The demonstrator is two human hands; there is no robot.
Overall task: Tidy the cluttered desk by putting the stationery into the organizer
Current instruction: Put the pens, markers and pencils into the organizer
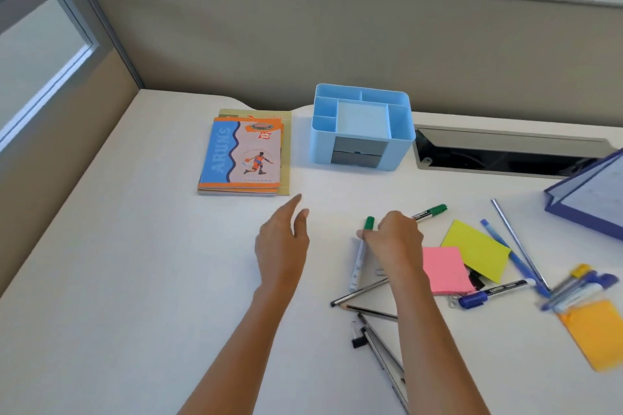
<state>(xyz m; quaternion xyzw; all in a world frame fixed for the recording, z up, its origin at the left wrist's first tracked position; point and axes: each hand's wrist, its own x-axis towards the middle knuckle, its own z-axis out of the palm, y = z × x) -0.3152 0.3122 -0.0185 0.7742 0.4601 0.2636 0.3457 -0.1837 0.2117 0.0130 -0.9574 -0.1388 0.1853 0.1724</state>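
Note:
A light blue organizer [362,148] with several empty compartments stands at the back of the desk. My right hand [394,239] pinches a white marker with a green cap [360,254] near its cap end; the marker still touches the desk. A second green-capped marker [431,211] lies just behind that hand. My left hand [283,242] hovers open, fingers apart, left of the markers. Pink [443,269], yellow [477,249] and orange [596,333] sticky notes, blue pens [512,258], a blue marker [488,295], pencils [359,293] and a binder clip [359,339] are scattered at the right.
A stack of notebooks [242,155] lies left of the organizer. A blue folder [590,199] sits at the right edge. Behind it is a cable slot [499,155] in the desk. A grey partition wall [303,37] closes off the back.

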